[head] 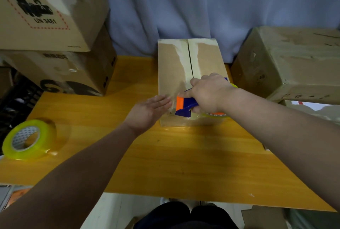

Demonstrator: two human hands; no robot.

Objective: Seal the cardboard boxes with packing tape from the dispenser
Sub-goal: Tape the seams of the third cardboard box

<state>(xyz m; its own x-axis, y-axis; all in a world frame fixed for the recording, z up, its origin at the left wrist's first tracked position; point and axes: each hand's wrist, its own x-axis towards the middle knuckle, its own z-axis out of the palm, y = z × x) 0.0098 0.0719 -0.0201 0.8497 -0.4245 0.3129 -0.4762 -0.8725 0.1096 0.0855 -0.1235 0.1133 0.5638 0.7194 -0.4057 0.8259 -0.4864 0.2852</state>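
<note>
A small brown cardboard box [174, 67] stands on the yellow wooden table [184, 155], its two top flaps closed with a seam down the middle. My right hand [209, 94] grips a blue and orange tape dispenser [184, 105] at the box's near top edge, over the seam. Part of its yellowish tape roll shows below my wrist. My left hand [149, 113] has straight fingers and presses against the box's near left corner, beside the dispenser's orange front.
A spare roll of yellowish clear tape [29, 139] lies at the table's left edge. Stacked cardboard boxes [46, 17] stand at the back left, and a large box [294, 63] at the right. A blue curtain hangs behind.
</note>
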